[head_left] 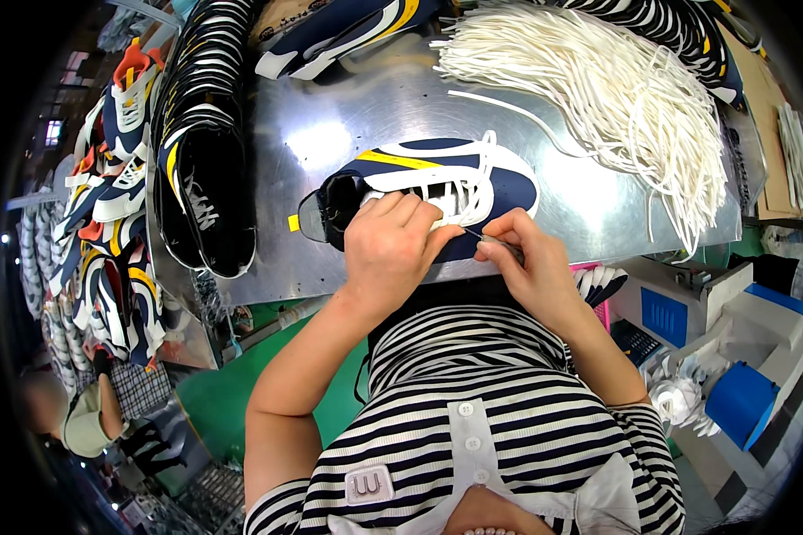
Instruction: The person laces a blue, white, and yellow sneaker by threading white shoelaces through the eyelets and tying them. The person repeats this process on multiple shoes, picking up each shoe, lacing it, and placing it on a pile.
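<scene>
A navy, white and yellow shoe upper [401, 159] lies on its side on the metal table, toe to the right. White lace [488, 152] runs through part of its eyelets, with a loop standing up near the toe. My left hand [390, 239] is closed on the near edge of the upper, thumb and fingertips at the eyelet row. Thumb and forefinger of my right hand [528, 259] pinch a thin, needle-like tool [475, 234]. Its tip meets the upper beside my left thumb. The tool's far end and my left fingertips are partly hidden.
A thick bundle of white laces [589, 98] lies at the far right of the metal table [294, 187]. Nested uppers [207, 134] form a long row at left. More uppers [335, 36] lie at the back. A grey machine with a blue bin [742, 403] stands right; another person [85, 419] is lower left.
</scene>
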A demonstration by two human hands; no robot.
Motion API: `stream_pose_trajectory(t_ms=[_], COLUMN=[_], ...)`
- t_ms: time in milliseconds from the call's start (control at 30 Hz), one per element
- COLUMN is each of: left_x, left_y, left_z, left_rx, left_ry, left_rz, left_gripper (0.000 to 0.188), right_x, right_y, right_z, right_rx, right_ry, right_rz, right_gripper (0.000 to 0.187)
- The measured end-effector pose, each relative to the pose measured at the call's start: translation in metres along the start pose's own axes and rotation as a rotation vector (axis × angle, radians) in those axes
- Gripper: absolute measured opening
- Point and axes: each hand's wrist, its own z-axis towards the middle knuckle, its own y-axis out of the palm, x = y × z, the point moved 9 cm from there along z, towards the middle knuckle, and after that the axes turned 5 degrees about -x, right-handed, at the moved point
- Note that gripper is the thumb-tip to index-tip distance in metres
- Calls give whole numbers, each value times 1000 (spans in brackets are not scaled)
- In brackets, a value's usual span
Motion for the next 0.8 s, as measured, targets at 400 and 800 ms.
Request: stream_pose_trajectory(t_ms=[400,800], left_x=[0,16], left_y=[7,-16], left_z=[-15,-43], left_rx=[-130,84], left_ry=[-57,193], left_rz=[-279,83], left_gripper=[19,20], right_x=[4,-93], right_y=[29,-5], right_z=[19,5], right_rx=[65,-121], right_ry=[44,-431], right_rz=[20,-202], right_gripper=[24,25])
